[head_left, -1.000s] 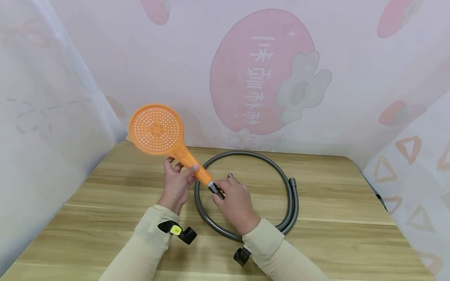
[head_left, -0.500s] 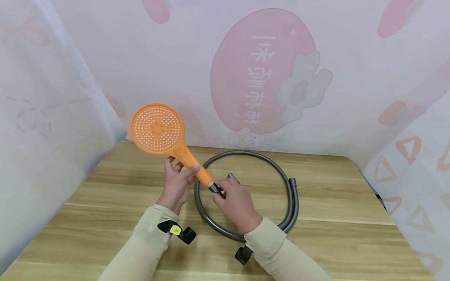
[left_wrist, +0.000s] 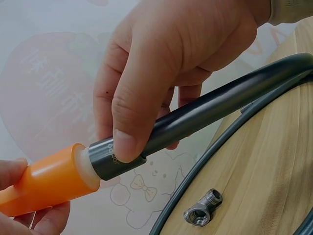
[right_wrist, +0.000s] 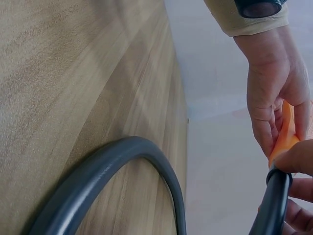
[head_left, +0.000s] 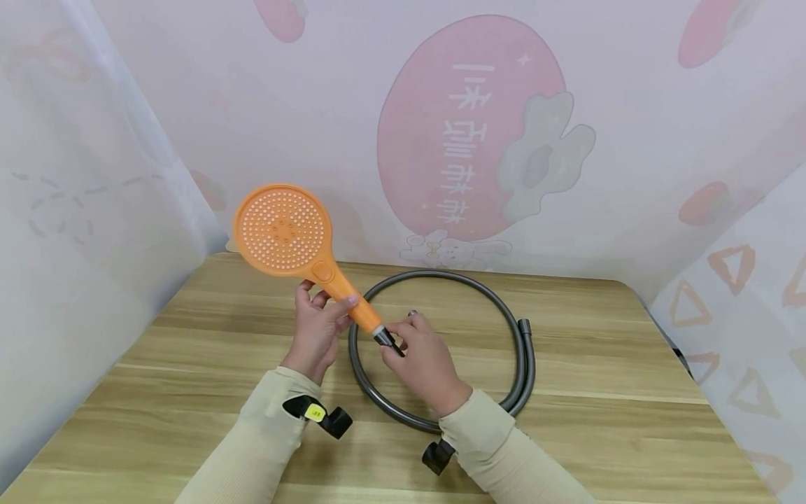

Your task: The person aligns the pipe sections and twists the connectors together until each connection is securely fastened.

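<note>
An orange shower head with pale nozzle dots is held above the table, tilted with its round face to the upper left. My left hand grips its handle, thumb across the front. At the handle's lower end sits the dark collar of a grey shower hose. My right hand pinches that collar between thumb and fingers. A whitish ring shows between collar and handle in the left wrist view. From the collar the hose runs down to a coil on the table.
A small metal T-shaped fitting lies inside the hose coil, mostly hidden by my right hand in the head view. The hose's other end lies at the coil's right. Printed cloth walls surround the wooden table.
The right hand has shifted very slightly right and turned a little at the collar. My left hand and the shower head stay nearly still.
</note>
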`<state>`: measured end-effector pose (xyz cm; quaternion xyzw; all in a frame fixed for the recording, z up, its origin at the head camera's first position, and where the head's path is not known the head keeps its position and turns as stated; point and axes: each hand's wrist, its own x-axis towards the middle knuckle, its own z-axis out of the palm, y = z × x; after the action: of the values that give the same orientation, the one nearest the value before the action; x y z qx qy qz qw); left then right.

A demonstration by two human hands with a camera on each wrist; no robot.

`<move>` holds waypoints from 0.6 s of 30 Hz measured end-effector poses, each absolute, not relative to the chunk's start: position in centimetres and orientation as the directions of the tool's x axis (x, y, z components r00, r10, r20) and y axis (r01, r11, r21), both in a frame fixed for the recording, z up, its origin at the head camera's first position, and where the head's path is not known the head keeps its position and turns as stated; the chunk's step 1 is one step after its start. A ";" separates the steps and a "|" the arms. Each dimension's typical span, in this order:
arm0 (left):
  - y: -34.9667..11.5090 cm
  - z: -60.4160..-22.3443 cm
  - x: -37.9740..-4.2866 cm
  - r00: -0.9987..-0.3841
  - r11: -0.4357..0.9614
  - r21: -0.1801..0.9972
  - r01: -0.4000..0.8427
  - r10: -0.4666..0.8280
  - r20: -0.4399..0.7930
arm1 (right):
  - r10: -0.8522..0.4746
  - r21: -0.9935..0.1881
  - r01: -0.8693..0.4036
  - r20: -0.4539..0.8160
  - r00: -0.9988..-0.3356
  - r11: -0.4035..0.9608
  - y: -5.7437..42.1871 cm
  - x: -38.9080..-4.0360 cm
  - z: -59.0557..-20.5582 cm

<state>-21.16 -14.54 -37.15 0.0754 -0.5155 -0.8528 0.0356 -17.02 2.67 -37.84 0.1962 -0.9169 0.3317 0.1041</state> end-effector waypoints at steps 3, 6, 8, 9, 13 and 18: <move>-14.5 -37.2 -21.2 -0.986 -0.466 0.885 -0.017 -0.138 -0.092 | -0.299 -0.557 -0.435 0.321 -0.899 0.708 2.7 -17.0 -37.8; -14.5 -37.1 -21.1 -0.986 -0.468 0.883 -0.016 -0.137 -0.091 | -0.310 -0.542 -0.435 0.310 -0.899 0.719 2.7 -17.1 -37.7; -14.5 -37.1 -21.1 -0.987 -0.469 0.883 -0.017 -0.135 -0.091 | -0.317 -0.535 -0.435 0.302 -0.899 0.725 2.8 -17.1 -37.6; -14.5 -37.1 -21.1 -0.987 -0.469 0.883 -0.016 -0.135 -0.090 | -0.320 -0.532 -0.435 0.298 -0.899 0.726 2.8 -17.1 -37.5; -14.5 -37.1 -21.2 -0.987 -0.469 0.883 -0.017 -0.133 -0.089 | -0.326 -0.529 -0.434 0.288 -0.900 0.729 2.8 -17.2 -37.4; -14.5 -37.2 -21.2 -0.986 -0.469 0.883 -0.016 -0.137 -0.091 | -0.332 -0.546 -0.433 0.279 -0.901 0.717 2.7 -17.3 -37.4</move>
<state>-21.20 -14.55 -37.17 0.0743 -0.5140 -0.8538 0.0352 -17.33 2.74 -37.39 0.2073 -0.9230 0.3139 0.0809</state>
